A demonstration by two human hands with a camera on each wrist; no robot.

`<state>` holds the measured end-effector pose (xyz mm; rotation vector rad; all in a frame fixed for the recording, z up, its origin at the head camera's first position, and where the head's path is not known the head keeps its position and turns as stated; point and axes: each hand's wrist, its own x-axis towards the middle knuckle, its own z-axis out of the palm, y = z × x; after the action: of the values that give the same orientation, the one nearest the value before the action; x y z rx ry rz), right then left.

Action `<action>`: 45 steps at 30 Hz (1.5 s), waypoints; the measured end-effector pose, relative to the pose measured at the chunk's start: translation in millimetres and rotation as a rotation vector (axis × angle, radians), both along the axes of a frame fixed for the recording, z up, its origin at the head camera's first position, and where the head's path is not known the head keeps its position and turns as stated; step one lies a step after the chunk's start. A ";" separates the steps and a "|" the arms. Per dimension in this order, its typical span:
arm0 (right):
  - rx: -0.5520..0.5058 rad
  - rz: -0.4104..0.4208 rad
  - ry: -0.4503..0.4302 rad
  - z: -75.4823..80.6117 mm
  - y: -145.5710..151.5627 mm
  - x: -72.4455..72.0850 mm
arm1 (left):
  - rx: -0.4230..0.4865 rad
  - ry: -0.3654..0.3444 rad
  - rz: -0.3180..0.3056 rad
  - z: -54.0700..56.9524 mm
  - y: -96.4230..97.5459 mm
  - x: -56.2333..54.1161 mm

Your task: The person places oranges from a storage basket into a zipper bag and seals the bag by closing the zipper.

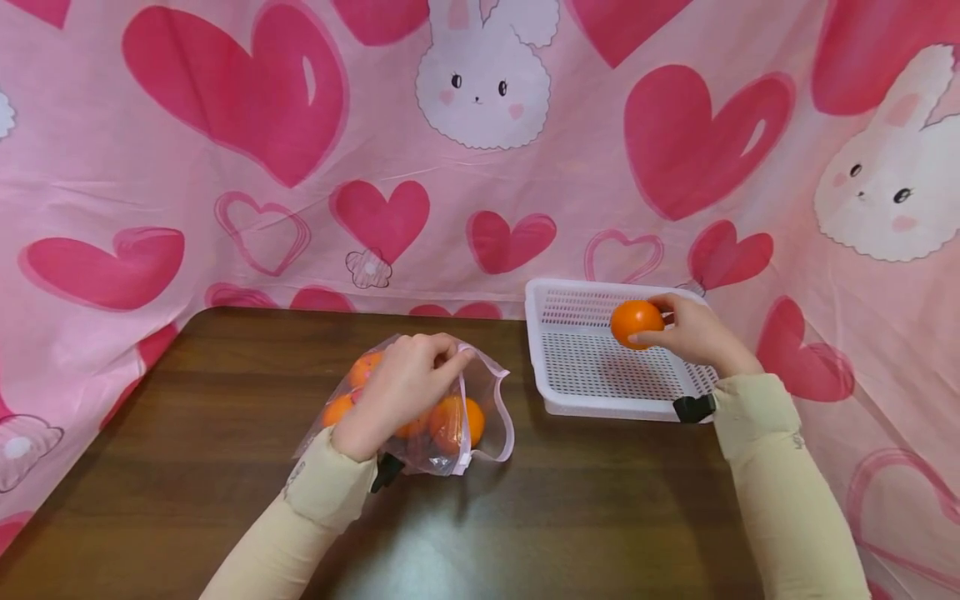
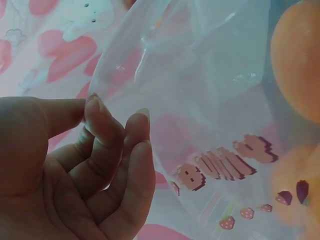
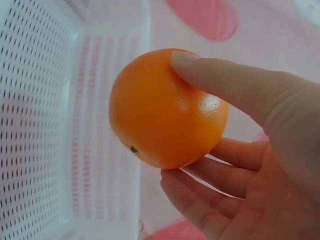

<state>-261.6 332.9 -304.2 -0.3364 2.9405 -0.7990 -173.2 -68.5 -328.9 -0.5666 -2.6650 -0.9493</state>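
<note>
My right hand (image 1: 693,333) grips an orange (image 1: 635,324) between thumb and fingers, above the white perforated basket (image 1: 551,379). In the right wrist view the orange (image 3: 165,110) shows a small green stem spot, and the basket's wall (image 3: 105,130) is beside it. On the left, my left hand (image 1: 408,379) pinches the rim of a clear zip bag (image 1: 491,417) with pink edging. Several oranges (image 1: 457,423) lie inside this bag, partly hidden by the hand. The left wrist view shows thumb and forefinger meeting at the bag's edge, with printed letters on the plastic (image 2: 220,165).
A dark brown wooden table (image 1: 562,500) carries the bag and the basket. Behind and at the sides hangs a pink cloth (image 1: 450,183) with hearts and rabbits. The basket stands at the back right, close to the cloth.
</note>
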 end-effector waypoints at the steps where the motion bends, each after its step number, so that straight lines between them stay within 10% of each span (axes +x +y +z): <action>1: -0.006 0.002 0.025 0.8 -2.7 3.7 | 0.006 -0.005 0.001 0.1 0.2 -0.2; 10: -0.127 0.021 0.247 5.8 -30.7 39.8 | 0.044 -0.020 0.001 -0.4 0.7 0.3; 26: -0.380 0.142 0.387 -25.8 -104.5 119.0 | 0.059 -0.022 0.006 3.6 -3.4 0.4; 45: -0.416 0.290 0.274 -75.9 -168.1 119.8 | 0.067 -0.047 0.012 8.0 -4.2 -0.6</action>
<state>-141.7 164.9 -380.1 -0.9436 2.8291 -1.4100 -173.8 -72.7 -320.9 -0.5195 -2.6629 -1.0569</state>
